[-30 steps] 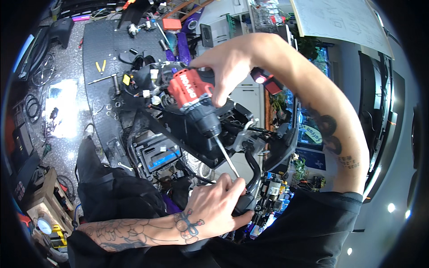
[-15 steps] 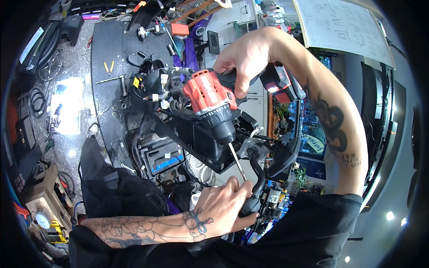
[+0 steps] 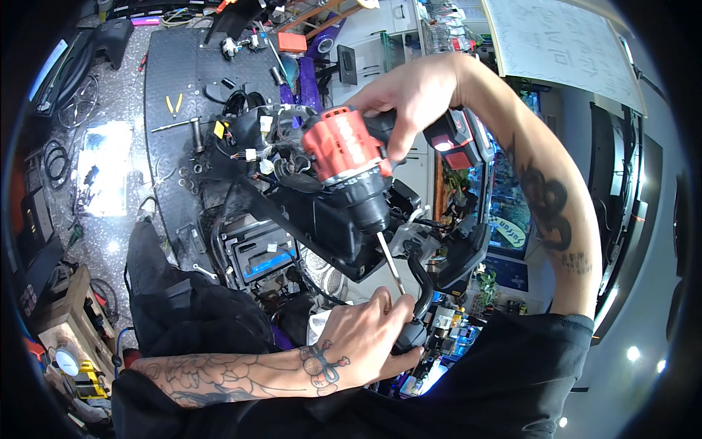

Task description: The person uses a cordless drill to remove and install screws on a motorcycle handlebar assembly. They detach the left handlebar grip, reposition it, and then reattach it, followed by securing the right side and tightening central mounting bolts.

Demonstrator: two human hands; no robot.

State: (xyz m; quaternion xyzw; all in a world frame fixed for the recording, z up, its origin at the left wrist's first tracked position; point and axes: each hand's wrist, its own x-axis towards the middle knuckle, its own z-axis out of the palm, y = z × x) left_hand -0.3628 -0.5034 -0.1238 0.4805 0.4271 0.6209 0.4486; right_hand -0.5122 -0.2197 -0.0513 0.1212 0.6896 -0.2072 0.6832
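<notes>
My right hand [image 3: 415,102] is closed round the handle of a red and black cordless drill [image 3: 344,150], its battery on the far right side. From the chuck a long silver bit [image 3: 390,260] slants down toward my left hand [image 3: 365,329]. That hand is closed at the black handlebar [image 3: 420,285], its fingers bent round the dark rounded end [image 3: 411,335]. The bit's tip meets the fingertips there, and whatever it touches is hidden. Beneath the drill lies a partly stripped vehicle with a black plastic body panel [image 3: 322,219] and loose wiring connectors [image 3: 252,154].
Left of the vehicle spreads a dark textured platform [image 3: 172,73] bearing yellow-handled pliers [image 3: 174,105], a long-handled ratchet [image 3: 196,135], several metal rings and a wrench [image 3: 204,271]. A blue-labelled battery box [image 3: 267,263] sits in the vehicle. A wooden stand [image 3: 69,314] is at lower left.
The drill and its bit have shifted slightly right and tilted a little. Both hands keep their holds. The surroundings sit slightly farther left in the picture.
</notes>
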